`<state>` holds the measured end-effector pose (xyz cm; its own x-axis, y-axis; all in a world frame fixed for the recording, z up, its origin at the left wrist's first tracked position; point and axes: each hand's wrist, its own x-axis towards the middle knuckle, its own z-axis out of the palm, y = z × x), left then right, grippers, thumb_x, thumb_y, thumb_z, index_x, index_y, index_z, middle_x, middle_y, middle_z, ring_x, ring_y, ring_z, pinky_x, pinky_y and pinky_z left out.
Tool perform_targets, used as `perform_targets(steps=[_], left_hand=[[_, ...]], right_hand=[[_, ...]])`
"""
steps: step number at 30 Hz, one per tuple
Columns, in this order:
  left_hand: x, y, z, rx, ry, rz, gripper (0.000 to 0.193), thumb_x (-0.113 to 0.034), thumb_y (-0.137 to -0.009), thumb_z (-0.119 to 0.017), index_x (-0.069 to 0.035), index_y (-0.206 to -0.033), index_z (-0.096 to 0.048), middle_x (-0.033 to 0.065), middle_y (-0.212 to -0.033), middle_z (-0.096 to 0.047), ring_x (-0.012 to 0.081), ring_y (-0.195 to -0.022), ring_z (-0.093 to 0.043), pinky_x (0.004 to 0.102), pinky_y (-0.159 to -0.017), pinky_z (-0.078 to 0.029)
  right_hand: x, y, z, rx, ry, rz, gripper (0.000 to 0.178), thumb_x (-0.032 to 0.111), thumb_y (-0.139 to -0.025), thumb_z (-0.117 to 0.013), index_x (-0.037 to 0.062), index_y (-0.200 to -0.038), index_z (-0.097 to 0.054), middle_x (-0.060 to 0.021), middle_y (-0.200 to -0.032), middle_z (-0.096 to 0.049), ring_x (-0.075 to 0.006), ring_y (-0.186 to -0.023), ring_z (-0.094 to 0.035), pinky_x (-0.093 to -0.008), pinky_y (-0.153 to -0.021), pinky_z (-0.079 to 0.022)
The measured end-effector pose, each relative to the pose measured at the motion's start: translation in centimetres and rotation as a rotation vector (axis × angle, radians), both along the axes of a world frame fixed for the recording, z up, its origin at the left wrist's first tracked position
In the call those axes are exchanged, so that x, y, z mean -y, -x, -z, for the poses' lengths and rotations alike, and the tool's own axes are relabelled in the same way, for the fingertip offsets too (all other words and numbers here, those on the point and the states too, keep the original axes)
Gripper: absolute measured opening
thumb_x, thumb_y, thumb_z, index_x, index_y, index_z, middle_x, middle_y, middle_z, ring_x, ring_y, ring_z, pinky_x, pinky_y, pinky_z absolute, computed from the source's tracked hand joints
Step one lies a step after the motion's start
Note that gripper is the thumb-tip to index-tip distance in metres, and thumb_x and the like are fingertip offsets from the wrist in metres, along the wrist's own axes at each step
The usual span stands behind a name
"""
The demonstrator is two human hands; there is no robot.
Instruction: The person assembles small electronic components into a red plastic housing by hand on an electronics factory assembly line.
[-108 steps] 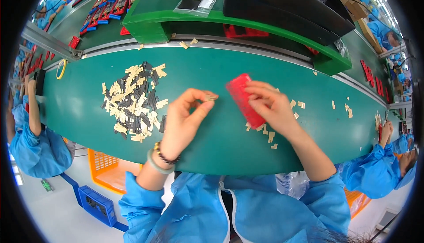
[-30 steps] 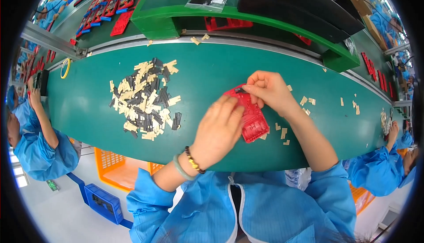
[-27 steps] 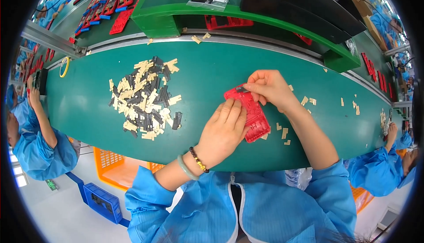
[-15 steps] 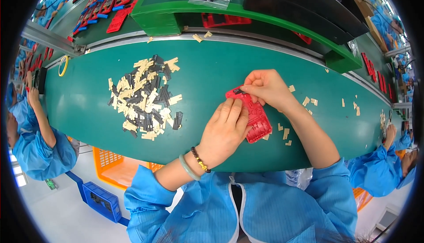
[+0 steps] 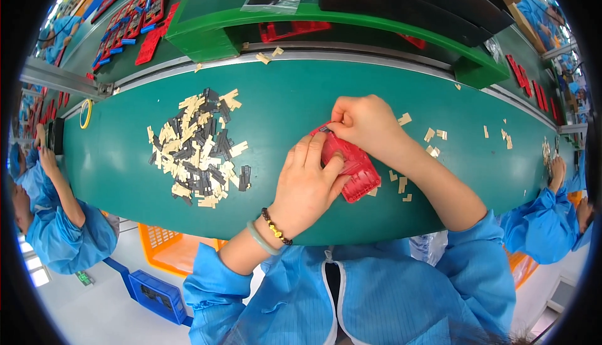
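A red moulded plastic housing (image 5: 359, 171) lies slanted on the green table in front of me. My left hand (image 5: 308, 172) holds it from its left side, fingers along the upper part and thumb across the inside. At the housing's far end, a small dark piece (image 5: 323, 129) sits near the left fingertips. My right hand (image 5: 365, 123) is closed in a pinch at that same end, and whatever lies between its fingertips is hidden. To the left spreads a loose pile of cream and black small parts (image 5: 199, 147), with adhesive-backed-looking flat shapes.
Scattered cream pieces (image 5: 430, 134) lie right of my right forearm. A green shelf (image 5: 207, 43) spans the far edge, with red housings (image 5: 295, 30) beneath. A yellow tape ring (image 5: 86, 114) lies far left. Co-workers in blue sit at both sides. An orange crate (image 5: 157, 248) stands below.
My right fingers have curled in tighter at the housing's far end, covering more of the dark piece. My left thumb has shifted onto the housing's inside. The whole view has moved slightly.
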<state>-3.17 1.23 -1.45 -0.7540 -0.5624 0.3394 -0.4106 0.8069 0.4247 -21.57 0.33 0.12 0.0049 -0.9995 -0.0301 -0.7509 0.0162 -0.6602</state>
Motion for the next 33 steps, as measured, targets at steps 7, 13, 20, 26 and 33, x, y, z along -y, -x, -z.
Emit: perform_targets(steps=[7,13,20,26,33], left_hand=[[-0.1,0.4,-0.2,0.035,0.041,-0.007,0.044,-0.024,-0.076,-0.074,-0.002,-0.111,-0.059,0.0217,-0.121,-0.049,0.0378,-0.11,-0.05,0.0455,-0.09,-0.046],[0.3,1.3,-0.4,0.04,0.119,-0.069,0.047,-0.021,-0.078,-0.071,0.003,-0.115,-0.055,0.0167,-0.112,-0.054,0.0317,-0.1,-0.054,0.039,-0.084,-0.049],[0.5,2.9,-0.1,0.098,0.226,-0.148,0.042,-0.018,-0.08,-0.067,0.003,-0.115,-0.058,0.0109,-0.099,-0.055,0.0252,-0.09,-0.055,0.0348,-0.077,-0.049],[0.9,3.5,0.8,0.178,0.342,-0.155,0.029,-0.021,-0.08,-0.063,0.001,-0.1,-0.063,0.0098,-0.094,-0.054,0.0224,-0.087,-0.051,0.0339,-0.077,-0.045],[1.3,0.9,-0.7,0.041,0.16,-0.175,0.058,-0.028,-0.078,-0.07,0.003,-0.124,-0.054,0.0142,-0.117,-0.052,0.029,-0.107,-0.05,0.039,-0.089,-0.042]], right_hand=[[-3.4,1.4,2.1,-0.287,0.48,-0.109,0.025,0.019,-0.075,-0.073,0.0106,-0.098,-0.065,-0.0039,-0.086,-0.061,-0.0212,-0.072,-0.061,-0.0328,-0.06,-0.049],[-4.0,1.5,1.6,-0.456,0.508,-0.151,0.026,0.021,-0.075,-0.07,0.012,-0.099,-0.065,-0.0011,-0.083,-0.055,-0.0173,-0.076,-0.058,-0.0313,-0.061,-0.049],[-8.0,2.3,0.3,-0.1,0.349,-0.261,0.049,0.026,-0.071,-0.076,0.0076,-0.114,-0.06,-0.008,-0.106,-0.058,-0.0238,-0.091,-0.062,-0.0343,-0.071,-0.052],[-9.0,2.6,0.4,-0.177,0.42,-0.437,0.048,0.034,-0.068,-0.078,0.0092,-0.106,-0.062,-0.0079,-0.112,-0.058,-0.0251,-0.098,-0.06,-0.0356,-0.08,-0.047],[-9.8,2.6,1.1,-0.287,0.603,-0.42,0.034,0.025,-0.066,-0.081,0.0086,-0.092,-0.066,-0.0041,-0.096,-0.064,-0.0204,-0.083,-0.063,-0.0322,-0.068,-0.049]])
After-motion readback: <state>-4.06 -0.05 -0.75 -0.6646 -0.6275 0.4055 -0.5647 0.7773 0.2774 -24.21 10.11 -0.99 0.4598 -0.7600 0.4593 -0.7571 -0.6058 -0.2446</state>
